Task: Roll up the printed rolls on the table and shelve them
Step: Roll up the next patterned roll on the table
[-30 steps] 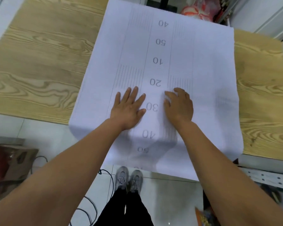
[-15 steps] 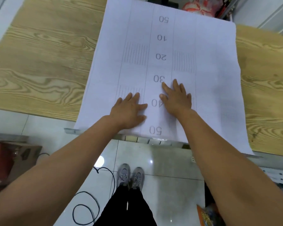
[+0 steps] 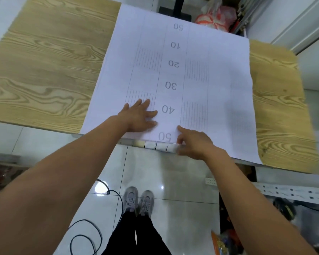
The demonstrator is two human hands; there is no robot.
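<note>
Head view: your right hand (image 3: 195, 144) drew back to the printed sheet (image 3: 173, 52) at its edge, grip unclear; left hand (image 3: 138, 116) pressed flat; rolling could begin.

Printed sheet (image 3: 219, 70) on the table (image 3: 44, 70): one column of large grey numbers down its middle, upside down to the camera. Read from the far end to the near edge: 50, 10, 20, 30, 40, 50. Logo on the shoes (image 3: 138, 201): too blurred to read
</note>
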